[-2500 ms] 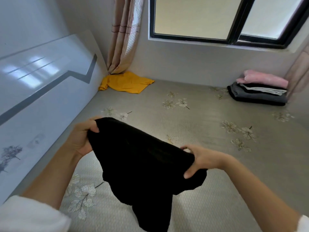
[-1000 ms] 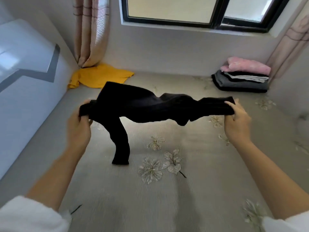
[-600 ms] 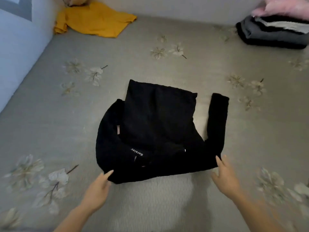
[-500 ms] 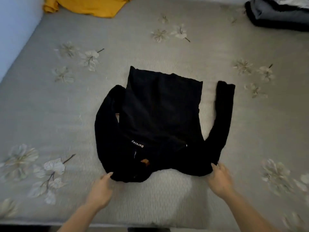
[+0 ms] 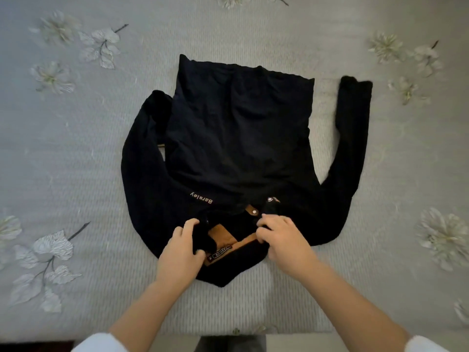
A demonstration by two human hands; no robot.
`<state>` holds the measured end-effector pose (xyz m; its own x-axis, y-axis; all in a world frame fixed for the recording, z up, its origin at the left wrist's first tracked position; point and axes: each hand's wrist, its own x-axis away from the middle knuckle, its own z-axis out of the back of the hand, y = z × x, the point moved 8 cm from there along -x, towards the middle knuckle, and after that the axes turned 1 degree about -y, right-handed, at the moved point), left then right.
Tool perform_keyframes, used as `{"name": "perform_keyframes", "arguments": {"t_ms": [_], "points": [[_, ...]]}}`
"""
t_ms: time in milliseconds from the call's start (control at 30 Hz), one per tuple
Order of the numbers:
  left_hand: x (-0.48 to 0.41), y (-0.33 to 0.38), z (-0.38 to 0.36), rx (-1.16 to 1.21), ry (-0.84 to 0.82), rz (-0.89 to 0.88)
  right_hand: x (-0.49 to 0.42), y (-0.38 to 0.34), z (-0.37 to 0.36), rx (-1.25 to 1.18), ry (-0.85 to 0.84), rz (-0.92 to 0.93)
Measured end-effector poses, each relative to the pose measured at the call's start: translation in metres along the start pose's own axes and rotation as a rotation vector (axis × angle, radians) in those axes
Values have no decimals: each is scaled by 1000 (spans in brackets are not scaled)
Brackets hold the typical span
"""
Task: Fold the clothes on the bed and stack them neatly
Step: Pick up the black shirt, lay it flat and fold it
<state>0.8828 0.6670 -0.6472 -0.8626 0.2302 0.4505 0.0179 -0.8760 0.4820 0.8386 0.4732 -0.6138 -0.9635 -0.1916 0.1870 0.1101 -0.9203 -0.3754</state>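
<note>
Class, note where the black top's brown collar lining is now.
The brown lining shows low centre in the head view, between the left hand and right hand, at the near edge of the black top.

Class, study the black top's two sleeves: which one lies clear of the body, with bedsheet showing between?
The sleeve on the right hand's side: a strip of bedsheet separates it from the top's body, while the other sleeve hugs it.

Long-sleeved top [image 5: 238,138] lies flat on bed [image 5: 76,153], mid-frame, collar [image 5: 228,240] near, hem far. One sleeve [image 5: 142,168] runs along body's left side, touching it. Other sleeve [image 5: 352,138] lies right of body, apart from it, cuff far. Left hand [image 5: 182,250] grips collar's left side, right hand [image 5: 281,240] its right.
</note>
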Motion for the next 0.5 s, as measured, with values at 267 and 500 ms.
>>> {"name": "perform_keyframes", "arguments": {"t_ms": [267, 500], "points": [[39, -17, -12, -29, -147, -174, 58, -8, -21, -57, 149, 70], [9, -77, 14, 659, 358, 539, 113, 109, -54, -1016, 661, -1486]]}}
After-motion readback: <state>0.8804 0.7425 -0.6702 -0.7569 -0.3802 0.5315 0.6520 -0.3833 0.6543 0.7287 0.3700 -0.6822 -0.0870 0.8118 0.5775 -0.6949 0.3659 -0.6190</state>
